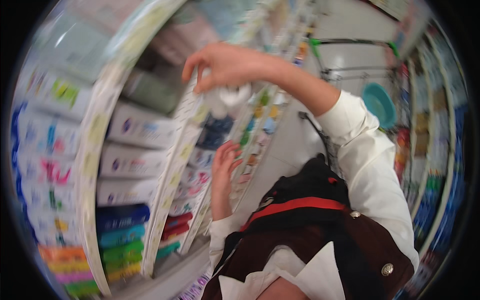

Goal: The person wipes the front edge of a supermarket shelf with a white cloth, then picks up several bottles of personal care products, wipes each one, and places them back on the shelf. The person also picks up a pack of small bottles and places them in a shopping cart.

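Note:
My right hand (220, 67) reaches across to the left at the shelf front. Its fingers curve downward with a gap between thumb and forefinger, and nothing shows in them. Just beyond the fingertips are a dark grey-green pack (150, 90) and the white perforated shelf edge (187, 107). Lower down, my left hand (225, 162) is raised with loosely bent, parted fingers and holds nothing visible. It is nearest to dark blue packs (217, 131) on the shelf. White boxes (142, 125) are stacked on the shelf to the left of both hands.
Tall shelves carry white packs (52, 135) and brightly coloured packs (122, 252) on the left. A shopping cart with a green-cornered handle (355, 41) stands in the aisle at the right, with a teal basin (378, 105) in it. Another stocked shelf (432, 135) lines the far right.

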### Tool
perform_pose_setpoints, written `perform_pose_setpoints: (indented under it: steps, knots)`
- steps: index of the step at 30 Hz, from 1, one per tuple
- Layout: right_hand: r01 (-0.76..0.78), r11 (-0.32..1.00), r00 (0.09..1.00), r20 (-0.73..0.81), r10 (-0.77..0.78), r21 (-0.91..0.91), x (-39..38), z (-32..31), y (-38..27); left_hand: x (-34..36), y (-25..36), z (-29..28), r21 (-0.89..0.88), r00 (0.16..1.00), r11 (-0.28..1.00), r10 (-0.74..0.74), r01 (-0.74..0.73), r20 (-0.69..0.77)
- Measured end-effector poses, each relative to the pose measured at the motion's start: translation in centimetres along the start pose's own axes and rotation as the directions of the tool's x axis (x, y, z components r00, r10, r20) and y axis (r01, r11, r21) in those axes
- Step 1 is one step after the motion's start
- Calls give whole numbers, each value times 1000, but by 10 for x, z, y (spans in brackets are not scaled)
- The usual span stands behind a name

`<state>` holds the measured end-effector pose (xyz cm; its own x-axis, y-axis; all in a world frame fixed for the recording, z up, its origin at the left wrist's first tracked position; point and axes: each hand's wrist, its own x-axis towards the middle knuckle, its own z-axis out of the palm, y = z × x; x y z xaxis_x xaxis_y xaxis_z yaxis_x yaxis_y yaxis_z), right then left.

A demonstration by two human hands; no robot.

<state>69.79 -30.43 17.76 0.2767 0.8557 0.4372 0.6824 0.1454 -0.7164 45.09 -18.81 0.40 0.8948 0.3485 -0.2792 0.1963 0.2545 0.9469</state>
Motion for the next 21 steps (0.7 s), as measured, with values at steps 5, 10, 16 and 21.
perform_pose_setpoints:
  steps: [5,10,16,21]
  knots:
    - [-393,873,904,-52,424,289,-204,9,15,31,-27,49,48,959,991,-133,125,250]
    - [-584,334,318,-170,933,739,-433,51,8,58,-51,126,327,801,911,-385,251,458]
    - [-459,-88,-589,-229,775,884,-664,135,12,81,-81,229,568,583,797,-565,203,584]
    - [-586,-546,-796,-301,525,598,-775,155,74,84,-112,291,728,438,665,-712,169,549]
